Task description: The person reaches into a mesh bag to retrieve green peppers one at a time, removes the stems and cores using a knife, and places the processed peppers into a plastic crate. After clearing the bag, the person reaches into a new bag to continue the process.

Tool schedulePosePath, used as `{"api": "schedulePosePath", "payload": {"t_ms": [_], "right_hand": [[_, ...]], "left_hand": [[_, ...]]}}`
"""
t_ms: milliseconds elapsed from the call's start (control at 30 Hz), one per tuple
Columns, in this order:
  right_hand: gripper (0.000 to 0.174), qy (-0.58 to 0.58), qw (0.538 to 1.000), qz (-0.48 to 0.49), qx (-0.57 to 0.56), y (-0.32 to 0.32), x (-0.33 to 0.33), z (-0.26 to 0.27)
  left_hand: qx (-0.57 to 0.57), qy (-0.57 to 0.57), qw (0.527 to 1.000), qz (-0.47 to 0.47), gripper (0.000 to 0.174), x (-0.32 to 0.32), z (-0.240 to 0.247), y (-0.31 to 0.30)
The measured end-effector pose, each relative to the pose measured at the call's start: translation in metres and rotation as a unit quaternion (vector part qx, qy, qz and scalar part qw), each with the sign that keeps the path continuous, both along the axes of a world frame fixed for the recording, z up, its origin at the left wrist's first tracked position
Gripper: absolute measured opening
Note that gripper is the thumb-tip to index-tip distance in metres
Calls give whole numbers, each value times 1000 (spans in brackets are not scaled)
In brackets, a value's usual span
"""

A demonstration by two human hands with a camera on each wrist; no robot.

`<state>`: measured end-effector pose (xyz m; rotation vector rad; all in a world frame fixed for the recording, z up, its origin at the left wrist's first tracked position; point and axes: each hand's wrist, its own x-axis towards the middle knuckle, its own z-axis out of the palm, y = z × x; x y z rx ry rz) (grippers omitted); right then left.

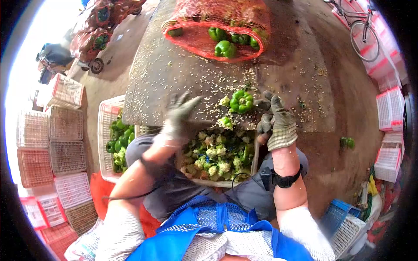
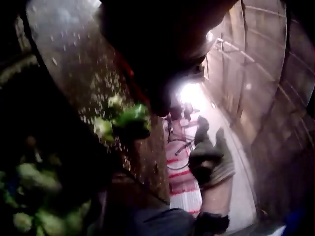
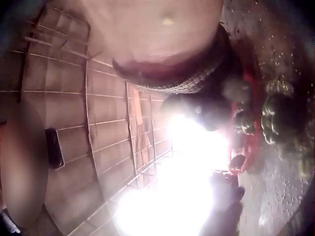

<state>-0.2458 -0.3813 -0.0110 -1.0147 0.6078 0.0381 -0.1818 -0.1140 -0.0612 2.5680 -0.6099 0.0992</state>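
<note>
A green bell pepper [image 1: 241, 102] lies near the front edge of the grey board, beside two pale cut-out pepper cores [image 1: 225, 122]. My left hand [image 1: 183, 115], in a grey glove and blurred by motion, is over the board left of the pepper, its fingers spread and holding nothing. Just right of the pepper is my right hand [image 1: 278, 124], in a striped glove, fingertips close to the pepper's side. Some of its fingers are bent; I cannot tell whether they hold anything. Below the board's edge, a crate [image 1: 217, 183] between my knees holds many pepper cores.
A red mesh sack [image 1: 222, 17] of green peppers lies open on the seed-strewn board [image 1: 174, 82]. At left a white crate [image 1: 106, 143] holds peppers. Stacked crates [image 1: 65, 122] line the left side. One pepper [image 1: 347, 142] lies on the floor at right; a bicycle [image 1: 365, 39] stands farther back.
</note>
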Motion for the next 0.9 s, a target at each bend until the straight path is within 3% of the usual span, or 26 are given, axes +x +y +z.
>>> {"api": "schedulePosePath", "payload": {"t_ms": [67,100,200,267,300,333,367,467,500,533,600,633,733,800,900], "right_hand": [[42,8,999,-11,-32,-15,2,-6],[40,18,998,-6,-58,-18,2,-5],[35,26,992,12,-119,-27,6,-6],[32,17,989,16,-147,-32,9,-6],[31,5,988,14,-157,-33,10,-7],[30,-7,986,17,-165,-34,13,-8],[30,-19,985,30,-169,-35,16,-13],[29,-4,955,74,-287,-28,24,-13],[28,-24,940,76,-332,-23,23,-15],[37,-21,948,106,-299,-19,22,-21],[45,-45,900,183,-393,-7,20,-34],[46,-82,898,190,-388,2,20,-31],[49,-191,870,216,-400,26,18,-31],[51,-159,896,249,-333,38,17,-21],[52,-201,912,203,-294,57,20,-37]], "left_hand": [[8,-6,997,-70,106,15,-18,-66],[74,5,996,-50,107,20,-26,-96],[40,3,996,-79,88,39,-44,-153],[-70,132,980,-134,73,59,-48,-170],[-183,116,953,-210,57,68,-62,-172],[-352,281,875,-176,59,71,-75,-174],[-519,406,744,-111,61,73,-75,-176],[-349,323,878,-61,98,65,-11,-126],[-340,317,884,-55,102,62,4,-108],[-333,311,889,-47,106,58,18,-90],[-314,315,892,-75,101,50,39,-61],[-314,333,887,-61,100,46,46,-53],[-359,348,865,-37,98,38,40,-44],[-388,333,858,-39,98,36,34,-45],[-388,280,876,-58,98,35,40,-46]]}}
